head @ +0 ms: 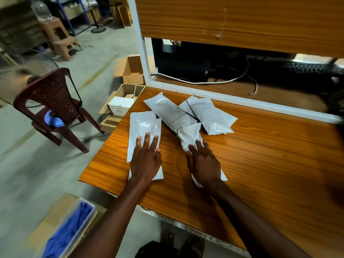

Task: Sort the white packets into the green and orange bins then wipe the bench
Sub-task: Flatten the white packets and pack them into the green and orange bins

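Note:
Several white packets lie on the orange wooden bench [270,164]. My left hand [145,159] rests flat, fingers spread, on a stack of flat white packets [143,125] near the bench's left edge. My right hand [202,162] lies palm down on a crumpled white packet [188,135] in the middle. Behind it a long packet [167,110] and a broad packet [210,114] overlap. No green or orange bin is in view.
A clear plastic tub holding blue cloth [72,231] sits on a cardboard box at lower left. A maroon plastic chair [54,101] and open cardboard boxes [126,71] stand left of the bench. A white-framed partition [242,101] borders the bench's far side, with cables and a keyboard [309,68] behind.

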Demonstrator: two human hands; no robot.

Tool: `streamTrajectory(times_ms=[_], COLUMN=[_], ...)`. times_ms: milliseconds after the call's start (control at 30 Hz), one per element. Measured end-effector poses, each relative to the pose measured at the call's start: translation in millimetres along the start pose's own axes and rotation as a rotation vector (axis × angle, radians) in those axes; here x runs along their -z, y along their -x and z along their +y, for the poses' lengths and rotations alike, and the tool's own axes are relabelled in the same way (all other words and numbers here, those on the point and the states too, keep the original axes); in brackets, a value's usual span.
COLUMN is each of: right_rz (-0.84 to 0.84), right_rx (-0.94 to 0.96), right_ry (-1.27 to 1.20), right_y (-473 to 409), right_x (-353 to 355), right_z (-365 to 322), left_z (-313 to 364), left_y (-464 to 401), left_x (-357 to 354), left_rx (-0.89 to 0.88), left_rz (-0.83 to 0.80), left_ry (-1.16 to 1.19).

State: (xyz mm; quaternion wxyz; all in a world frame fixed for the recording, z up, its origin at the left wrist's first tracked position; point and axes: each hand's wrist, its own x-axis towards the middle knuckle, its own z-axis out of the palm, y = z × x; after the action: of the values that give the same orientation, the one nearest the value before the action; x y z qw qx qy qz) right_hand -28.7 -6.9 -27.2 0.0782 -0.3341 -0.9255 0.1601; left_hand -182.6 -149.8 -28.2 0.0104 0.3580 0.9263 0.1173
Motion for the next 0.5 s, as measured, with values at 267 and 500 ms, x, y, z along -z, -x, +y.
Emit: streamTrajectory(times_ms=[267,500], right_rz=[0.082,0.256], right_rx=[-0.151,-0.340], right_ry=[-0.167,-0.188], right_y=[51,108], right_x=[27,35], right_z=[-26,-40], left_z=[0,17], left_y=[23,52], left_x=[23,30], left_rx=[-0.157,-0.345], left_rz=[0.117,0.096], left_ry=[0.120,0.233])
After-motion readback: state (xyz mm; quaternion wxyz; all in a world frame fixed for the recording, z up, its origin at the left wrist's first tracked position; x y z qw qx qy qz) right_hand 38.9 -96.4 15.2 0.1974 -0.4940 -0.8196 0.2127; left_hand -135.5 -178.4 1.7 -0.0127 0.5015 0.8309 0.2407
